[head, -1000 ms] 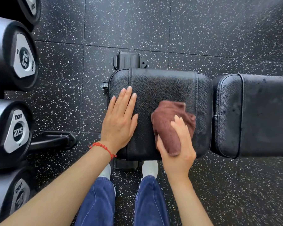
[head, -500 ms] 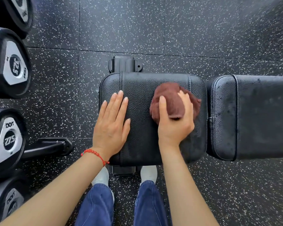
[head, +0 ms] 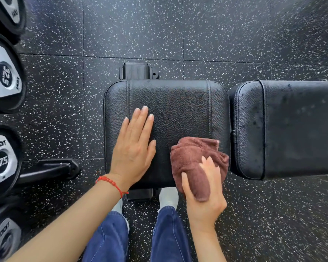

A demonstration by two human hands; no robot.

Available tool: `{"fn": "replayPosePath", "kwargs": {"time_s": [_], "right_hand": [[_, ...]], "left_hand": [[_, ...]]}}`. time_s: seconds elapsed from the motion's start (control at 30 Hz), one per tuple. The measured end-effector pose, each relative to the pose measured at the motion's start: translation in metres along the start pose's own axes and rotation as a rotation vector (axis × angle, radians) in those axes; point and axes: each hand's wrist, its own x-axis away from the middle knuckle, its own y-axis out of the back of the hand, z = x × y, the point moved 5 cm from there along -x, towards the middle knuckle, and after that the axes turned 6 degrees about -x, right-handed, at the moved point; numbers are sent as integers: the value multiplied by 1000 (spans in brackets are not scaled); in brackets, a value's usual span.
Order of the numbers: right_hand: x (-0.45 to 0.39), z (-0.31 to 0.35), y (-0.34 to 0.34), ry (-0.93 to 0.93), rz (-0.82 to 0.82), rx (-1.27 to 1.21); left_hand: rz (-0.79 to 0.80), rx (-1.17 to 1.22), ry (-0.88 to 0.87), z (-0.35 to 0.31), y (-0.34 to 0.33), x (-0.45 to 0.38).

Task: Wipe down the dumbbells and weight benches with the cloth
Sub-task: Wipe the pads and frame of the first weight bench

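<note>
A black padded bench seat [head: 178,110] lies below me, with the longer back pad [head: 292,129] to its right. My left hand [head: 134,148] rests flat on the seat's left half, fingers together, holding nothing. My right hand [head: 204,193] grips a bunched brown cloth [head: 193,157] at the seat's near right corner, and the cloth hangs partly over the near edge. Several dumbbell ends [head: 2,159] marked 27.5 and 32.5 line the left edge.
Speckled black rubber floor [head: 216,35] surrounds the bench. A black rack foot [head: 51,169] juts out from under the dumbbells at left. Bench frame feet [head: 137,70] stick out at the far and near sides of the seat. My blue trouser legs [head: 110,239] and white shoes stand just below.
My right hand has dragged the cloth from the seat's far right part back to its near right corner. My left hand has stayed flat on the seat.
</note>
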Motion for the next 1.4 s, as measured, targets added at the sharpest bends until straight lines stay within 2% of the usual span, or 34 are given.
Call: {"fn": "replayPosePath", "kwargs": {"time_s": [0.17,0.33,0.5,0.6,1.07,1.27,1.4], "right_hand": [[-22,-12,-11,-8,-66,-1],[-33,-13,-15,20,-87,10],[-109,-16,-37,-3,-166,-9],[-140,-19,-46,-5,-127,-7],[-34,-26,8,70,42,-42],[-37,-21,30,-78,45,-124],[-53,-26,54,-114,-23,-148]], "left_hand": [[52,-137,-7,-14,-13,2],[48,-156,-3,-13,-14,2],[34,-157,3,-14,-14,2],[28,-164,2,-14,-14,2],[15,-153,2,-15,-12,3],[68,-157,25,-23,-6,2],[73,-86,106,-42,-3,9]]}}
